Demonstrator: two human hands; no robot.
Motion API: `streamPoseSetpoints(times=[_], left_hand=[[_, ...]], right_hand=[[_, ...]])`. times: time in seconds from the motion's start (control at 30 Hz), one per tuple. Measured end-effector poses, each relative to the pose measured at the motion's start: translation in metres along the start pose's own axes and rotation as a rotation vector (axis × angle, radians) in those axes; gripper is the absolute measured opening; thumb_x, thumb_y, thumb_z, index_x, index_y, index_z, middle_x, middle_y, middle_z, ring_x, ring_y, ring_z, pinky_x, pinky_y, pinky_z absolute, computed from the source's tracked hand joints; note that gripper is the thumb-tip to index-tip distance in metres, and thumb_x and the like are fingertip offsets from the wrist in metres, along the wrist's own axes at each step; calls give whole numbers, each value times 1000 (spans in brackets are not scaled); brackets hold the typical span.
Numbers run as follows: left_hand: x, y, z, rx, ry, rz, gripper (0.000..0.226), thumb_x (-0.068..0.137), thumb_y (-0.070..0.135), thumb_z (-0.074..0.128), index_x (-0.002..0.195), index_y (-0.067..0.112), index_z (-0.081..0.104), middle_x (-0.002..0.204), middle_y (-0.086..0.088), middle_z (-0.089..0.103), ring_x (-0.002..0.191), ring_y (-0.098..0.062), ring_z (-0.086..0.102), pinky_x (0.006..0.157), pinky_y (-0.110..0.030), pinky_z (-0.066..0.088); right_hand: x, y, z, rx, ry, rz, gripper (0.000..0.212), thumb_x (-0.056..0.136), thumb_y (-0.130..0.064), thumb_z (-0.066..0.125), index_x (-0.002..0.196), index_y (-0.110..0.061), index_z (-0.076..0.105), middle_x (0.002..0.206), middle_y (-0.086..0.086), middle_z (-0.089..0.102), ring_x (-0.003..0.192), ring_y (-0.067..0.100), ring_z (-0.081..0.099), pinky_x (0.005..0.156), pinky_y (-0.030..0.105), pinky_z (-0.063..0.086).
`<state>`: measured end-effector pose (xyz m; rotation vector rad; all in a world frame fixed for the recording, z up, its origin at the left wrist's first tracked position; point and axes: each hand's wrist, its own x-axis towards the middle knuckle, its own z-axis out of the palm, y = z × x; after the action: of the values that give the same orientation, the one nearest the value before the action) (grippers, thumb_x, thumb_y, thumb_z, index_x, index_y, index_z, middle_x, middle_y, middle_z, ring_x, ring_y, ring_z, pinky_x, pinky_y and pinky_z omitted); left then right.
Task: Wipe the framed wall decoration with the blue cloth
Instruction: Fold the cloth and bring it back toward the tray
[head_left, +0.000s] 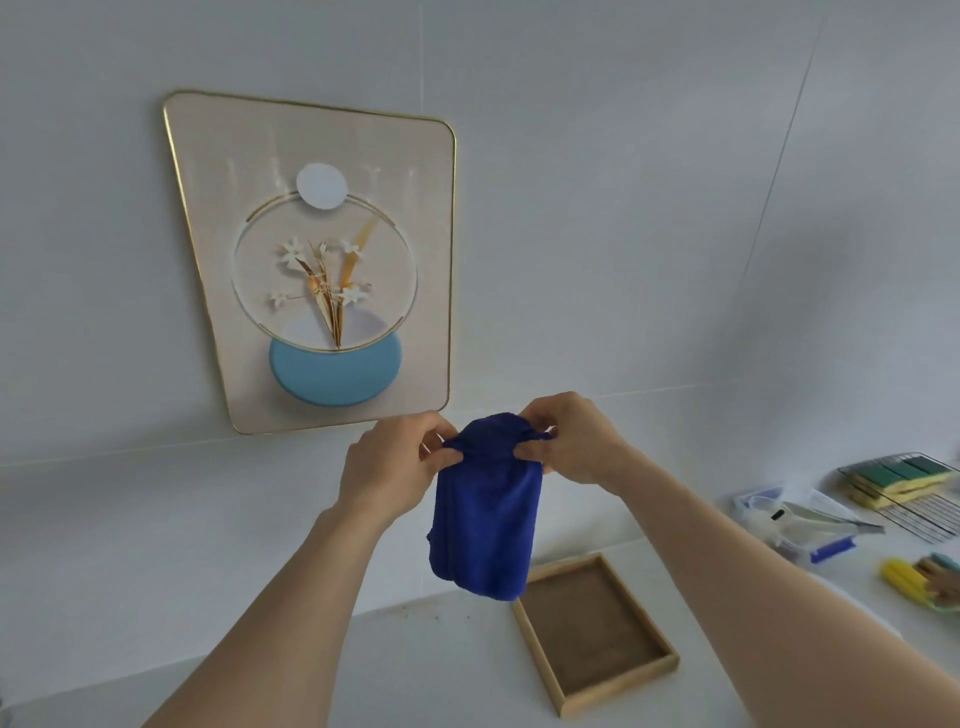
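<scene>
The framed wall decoration (311, 260) hangs on the white wall at upper left; it has a thin gold rim, a ring with pale flowers and a light blue vase shape. Just below its lower right corner, both hands hold up the dark blue cloth (485, 514), which hangs folded and bunched at the top. My left hand (395, 462) pinches the cloth's top left edge. My right hand (571, 441) pinches the top right edge. The cloth is apart from the frame and hangs above the counter.
A shallow wooden tray (597, 631) lies on the white counter below the cloth. At right are a clear plastic box with tools (795, 519), a wire rack holding sponges (904, 480) and a yellow item (904, 582) at the edge.
</scene>
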<state>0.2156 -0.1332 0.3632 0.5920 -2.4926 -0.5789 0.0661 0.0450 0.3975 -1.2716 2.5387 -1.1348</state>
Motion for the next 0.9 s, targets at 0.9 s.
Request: streamPoseSetpoints(times=[0.9], left_hand=[[38,49,307,-5,-277,-234,9,92,39,72,99,40,67,98,23,70,94,-6,67,74,-31,48]], right_hand=[[18,308,21,48,-177,261,15,84,-8,75,98,-14,75,85,-3,70,83,18,65,70,30,53]])
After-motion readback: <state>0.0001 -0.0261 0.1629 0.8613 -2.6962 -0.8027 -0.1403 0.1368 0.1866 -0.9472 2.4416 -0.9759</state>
